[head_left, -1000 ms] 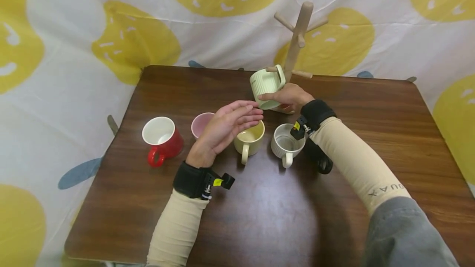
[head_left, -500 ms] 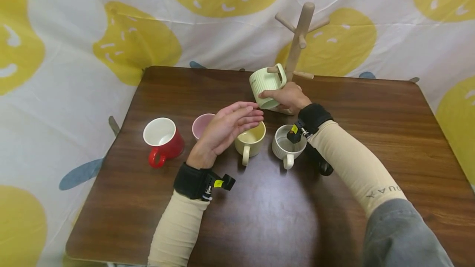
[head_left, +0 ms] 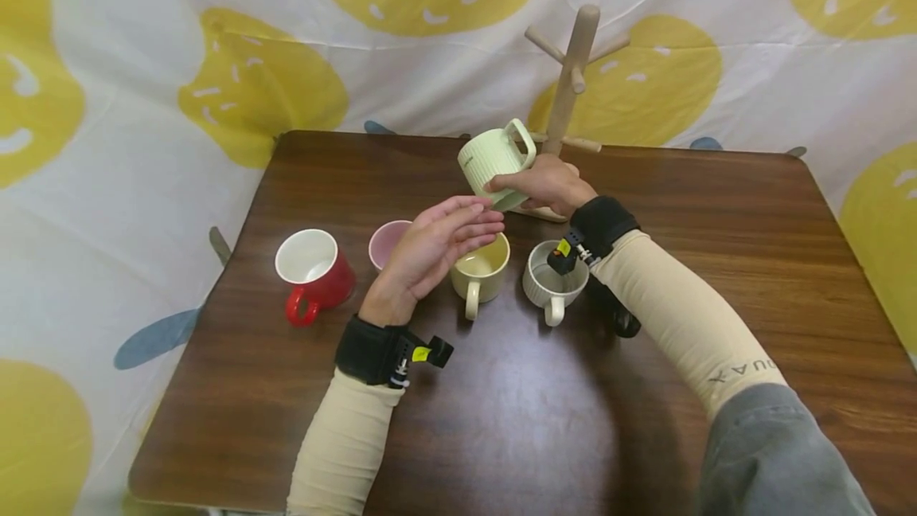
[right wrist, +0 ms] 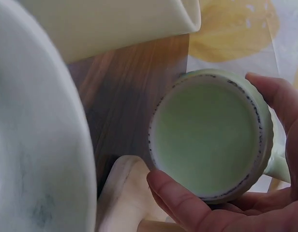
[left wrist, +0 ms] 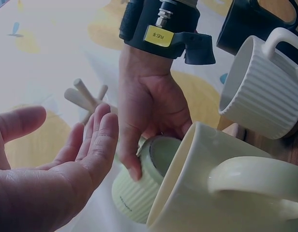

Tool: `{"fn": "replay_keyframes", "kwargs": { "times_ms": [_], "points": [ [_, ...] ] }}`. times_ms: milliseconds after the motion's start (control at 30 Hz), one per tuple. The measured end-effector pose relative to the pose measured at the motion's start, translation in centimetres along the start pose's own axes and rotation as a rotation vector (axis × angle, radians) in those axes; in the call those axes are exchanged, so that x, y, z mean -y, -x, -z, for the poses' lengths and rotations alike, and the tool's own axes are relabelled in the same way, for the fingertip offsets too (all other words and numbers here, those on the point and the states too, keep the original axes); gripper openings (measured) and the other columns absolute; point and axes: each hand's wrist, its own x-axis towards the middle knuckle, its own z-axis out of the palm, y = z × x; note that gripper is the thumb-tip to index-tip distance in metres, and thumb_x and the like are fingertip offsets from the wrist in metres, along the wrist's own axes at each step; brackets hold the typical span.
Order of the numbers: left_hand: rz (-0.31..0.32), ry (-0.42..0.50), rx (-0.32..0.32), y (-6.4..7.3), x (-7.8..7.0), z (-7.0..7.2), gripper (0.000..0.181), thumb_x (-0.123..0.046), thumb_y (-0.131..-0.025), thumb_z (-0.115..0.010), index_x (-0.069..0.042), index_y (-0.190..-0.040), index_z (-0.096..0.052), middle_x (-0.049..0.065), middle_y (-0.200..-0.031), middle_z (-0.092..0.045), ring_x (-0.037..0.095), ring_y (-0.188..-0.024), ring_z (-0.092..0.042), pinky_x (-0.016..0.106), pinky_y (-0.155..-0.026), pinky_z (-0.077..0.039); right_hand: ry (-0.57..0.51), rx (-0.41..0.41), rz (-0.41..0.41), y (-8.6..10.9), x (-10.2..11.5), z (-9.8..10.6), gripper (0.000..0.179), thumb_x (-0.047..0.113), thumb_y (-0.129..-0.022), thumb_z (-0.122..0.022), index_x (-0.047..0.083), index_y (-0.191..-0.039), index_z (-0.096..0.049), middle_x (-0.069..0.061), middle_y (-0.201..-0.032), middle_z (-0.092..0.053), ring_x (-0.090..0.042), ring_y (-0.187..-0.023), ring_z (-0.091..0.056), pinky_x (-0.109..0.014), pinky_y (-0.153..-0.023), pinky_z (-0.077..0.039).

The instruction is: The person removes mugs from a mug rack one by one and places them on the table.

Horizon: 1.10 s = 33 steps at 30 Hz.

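Observation:
A ribbed pale green mug (head_left: 487, 159) is gripped by my right hand (head_left: 550, 183), thumb on its side and fingers round it. The mug is tilted, its base (right wrist: 207, 137) facing the right wrist camera. Its handle points up and right, close to a lower peg of the wooden mug tree (head_left: 573, 78). My left hand (head_left: 438, 244) is held with fingers nearly straight, fingertips right by the green mug's lower end. Beneath that hand stand a pink mug (head_left: 388, 240), partly hidden, and a pale yellow mug (head_left: 478, 277).
A red mug (head_left: 329, 281) with a white inside stands at the left of the brown table (head_left: 759, 237). To the right are a white ribbed mug (head_left: 553, 287) and a black mug (head_left: 626, 318), partly under my right forearm. Patterned cloth (head_left: 444, 70) hangs behind.
My right hand has drawn the green mug to the left, so the peg that ran through its handle no longer does. My left hand has stayed almost still.

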Motion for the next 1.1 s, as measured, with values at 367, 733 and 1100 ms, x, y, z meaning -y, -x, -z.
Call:
{"fn": "replay_keyframes", "kwargs": {
  "times_ms": [367, 733, 1100],
  "points": [
    [-0.053, 0.057, -0.067, -0.4, 0.2, 0.3, 0.041, -0.009, -0.098, -0.045, 0.016, -0.130, -0.040, 0.012, -0.104, -0.064, 0.030, -0.107, -0.059, 0.045, -0.105, -0.042, -0.080, 0.065, 0.116, 0.3, 0.6, -0.2, 0.057, 0.032, -0.073, -0.076, 0.001, -0.114, -0.052, -0.013, -0.113, -0.057, -0.023, -0.100, -0.058, -0.044, -0.093, -0.052],
    [-0.195, 0.131, -0.204, -0.6, -0.1, 0.3, 0.024, -0.009, -0.096, -0.050, 0.007, -0.114, -0.051, 0.014, -0.103, -0.061, 0.028, -0.099, -0.059, 0.029, -0.088, -0.054, -0.021, 0.006, 0.202, 3.1, 2.2, 0.5, 0.066, 0.048, -0.066, -0.079, 0.008, -0.112, -0.057, -0.007, -0.110, -0.062, -0.019, -0.098, -0.058, -0.034, -0.085, -0.052],
    [-0.297, 0.060, -0.368, -0.9, -0.2, -0.4, 0.041, -0.009, -0.090, -0.060, -0.001, -0.127, -0.045, 0.009, -0.111, -0.052, 0.018, -0.099, -0.052, 0.031, -0.089, -0.044, -0.090, -0.026, 0.261, 6.9, 2.1, 0.2, 0.062, 0.046, -0.063, -0.082, 0.009, -0.109, -0.061, -0.006, -0.107, -0.065, -0.017, -0.094, -0.060, -0.032, -0.081, -0.053]
  ]
}}
